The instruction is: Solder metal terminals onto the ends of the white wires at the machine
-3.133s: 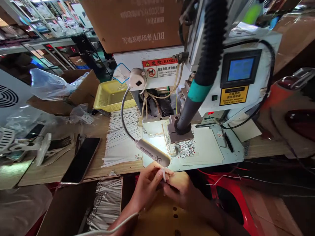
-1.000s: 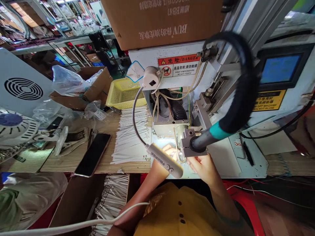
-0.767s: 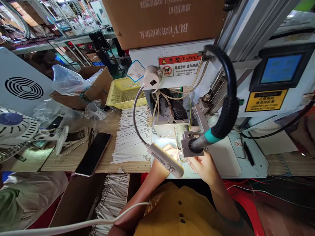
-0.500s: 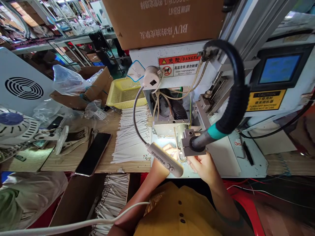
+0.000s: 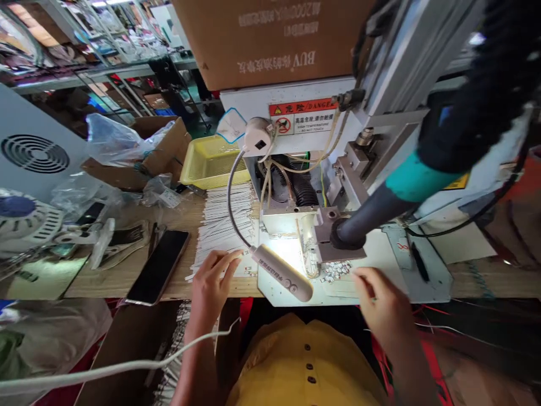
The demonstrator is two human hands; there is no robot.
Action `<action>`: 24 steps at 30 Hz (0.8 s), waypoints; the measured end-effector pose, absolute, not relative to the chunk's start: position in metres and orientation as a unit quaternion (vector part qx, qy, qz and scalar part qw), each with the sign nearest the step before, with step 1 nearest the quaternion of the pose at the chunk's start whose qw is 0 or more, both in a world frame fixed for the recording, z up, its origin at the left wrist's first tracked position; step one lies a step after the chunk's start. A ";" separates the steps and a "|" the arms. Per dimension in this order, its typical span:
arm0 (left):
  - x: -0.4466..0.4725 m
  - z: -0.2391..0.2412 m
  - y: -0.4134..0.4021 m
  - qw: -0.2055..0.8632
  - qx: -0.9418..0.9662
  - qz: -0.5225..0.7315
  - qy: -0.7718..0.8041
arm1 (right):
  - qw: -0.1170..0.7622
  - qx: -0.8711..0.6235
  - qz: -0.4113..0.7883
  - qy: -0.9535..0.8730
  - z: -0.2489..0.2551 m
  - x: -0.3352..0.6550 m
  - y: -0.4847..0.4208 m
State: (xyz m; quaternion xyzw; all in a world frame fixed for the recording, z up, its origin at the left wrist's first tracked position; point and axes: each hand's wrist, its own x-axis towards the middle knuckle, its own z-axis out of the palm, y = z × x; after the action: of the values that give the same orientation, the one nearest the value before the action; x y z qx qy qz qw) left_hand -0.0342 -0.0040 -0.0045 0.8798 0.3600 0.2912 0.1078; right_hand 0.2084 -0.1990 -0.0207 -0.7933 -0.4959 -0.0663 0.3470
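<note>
- Left hand point(image 5: 213, 280) resting palm down at the front edge of the wooden bench point(image 5: 105, 282), fingers loosely spread and reaching onto the near end of a stack of white strips point(image 5: 220, 223); gripping nothing that shows.
- Right hand point(image 5: 380, 307) hovering over the front right part of the white machine base plate point(image 5: 380, 265), fingers curled inward; impossible to tell whether anything is pinched inside.
- Small printed tags point(image 5: 338, 270) scattered on the plate just left of the right hand, below a grey metal block point(image 5: 327, 237).
- Dark hose with a teal collar point(image 5: 406, 180) plugged into that block, slanting up toward the right.
- Gooseneck lamp point(image 5: 281, 273) lying between the two hands, shining on the plate.
- Black phone point(image 5: 158, 268) flat on the bench, well left of the left hand.
- Yellow basket point(image 5: 209, 160) at the back of the bench, behind the strips.
- Red danger label point(image 5: 302, 115) on the machine front, above the block.
</note>
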 end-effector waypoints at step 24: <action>-0.024 -0.020 0.032 0.070 0.877 0.216 0.423 | 0.493 -0.714 0.034 -0.495 -0.028 0.213 -0.187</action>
State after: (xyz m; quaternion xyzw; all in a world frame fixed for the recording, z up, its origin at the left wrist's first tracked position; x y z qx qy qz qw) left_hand -0.0244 0.0316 -0.0197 0.8770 0.4231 0.2164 0.0703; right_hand 0.2127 -0.1870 -0.0279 -0.7145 -0.4954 0.0343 0.4929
